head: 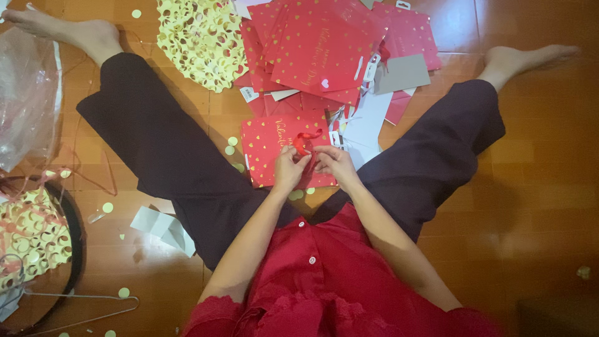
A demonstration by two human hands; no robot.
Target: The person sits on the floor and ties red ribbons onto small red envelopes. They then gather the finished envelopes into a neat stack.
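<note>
We see the left hand (288, 167) and the right hand (334, 163) close together, each pinching a red ribbon (304, 141) between fingertips; both grasp it, neither clenched into a fist. The ribbon loops up from the top edge of a red gift bag (269, 150) that lies flat on the wooden floor (536, 206) between the person's spread legs. The bag's long axis runs side to side, and its ribbon end points away from the body, toward a heap of red bags (324, 50) just beyond it. Beside that heap lies a yellow punched sheet (199, 40). Small gold paper dots (232, 145) are scattered about. At the left edge we find a clear plastic bag (25, 93), a dark hoop (73, 243) and a wire hanger (87, 312). The floor to the right is bare and gives open room.
</note>
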